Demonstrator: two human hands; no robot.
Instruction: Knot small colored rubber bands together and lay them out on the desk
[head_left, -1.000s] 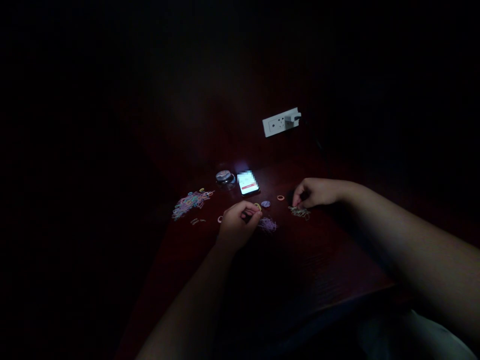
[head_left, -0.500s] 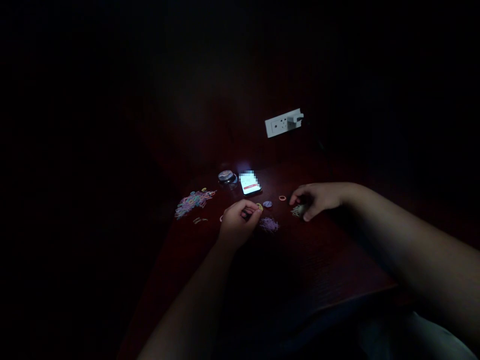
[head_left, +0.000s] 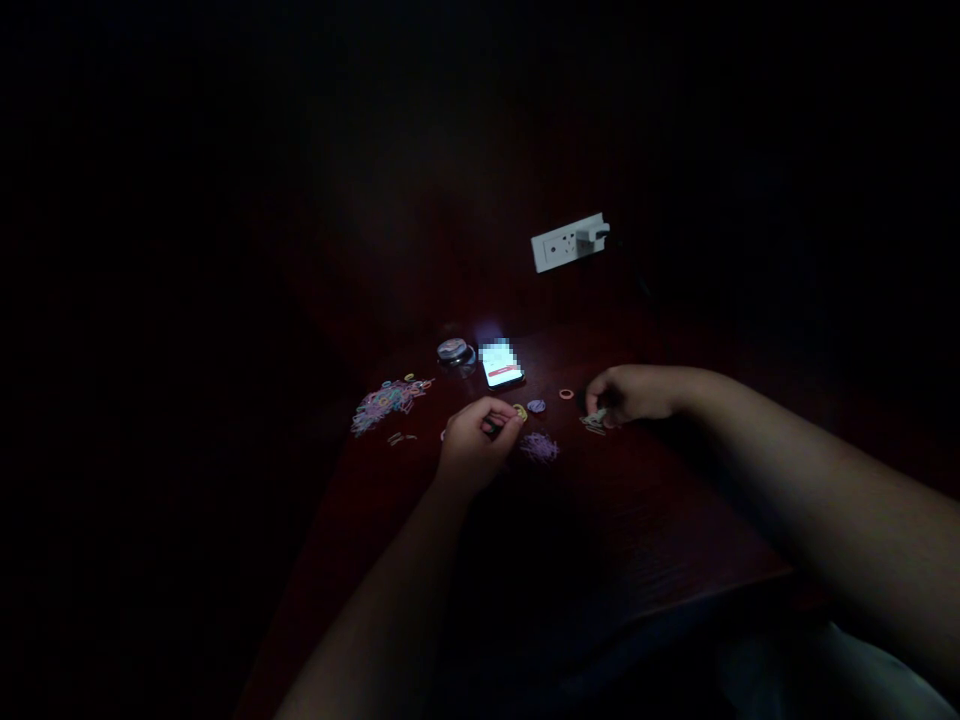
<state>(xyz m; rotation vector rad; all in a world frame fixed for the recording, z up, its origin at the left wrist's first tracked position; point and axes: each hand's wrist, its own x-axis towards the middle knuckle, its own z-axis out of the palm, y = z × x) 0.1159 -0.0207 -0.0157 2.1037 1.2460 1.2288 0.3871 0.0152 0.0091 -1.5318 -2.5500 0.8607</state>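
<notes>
My left hand (head_left: pixel 480 440) is closed in a pinch on a small yellow ring (head_left: pixel 520 411), which looks like a hair tie. Just right of it lie a purple ring (head_left: pixel 536 406) and a heap of thin purple pieces (head_left: pixel 540 447). My right hand (head_left: pixel 626 395) has its fingertips drawn together at a small heap of thin pale-green pieces (head_left: pixel 592 424); some seem to be between the fingers. An orange ring (head_left: pixel 566 394) rests left of that hand. Whether the thin pieces are bands or clips is too small to tell.
A large heap of mixed pastel pieces (head_left: pixel 386 403) lies at the left, with a few loose pale pieces (head_left: pixel 401 439) below it. A lidded jar (head_left: pixel 454 352) stands beside a lit phone (head_left: pixel 501 364). A wall socket (head_left: pixel 568 244) holds a plug. The surroundings are dark.
The fingers of my right hand have closed together at the pale-green heap, where thumb and fingers were apart. My left hand stays on the yellow ring.
</notes>
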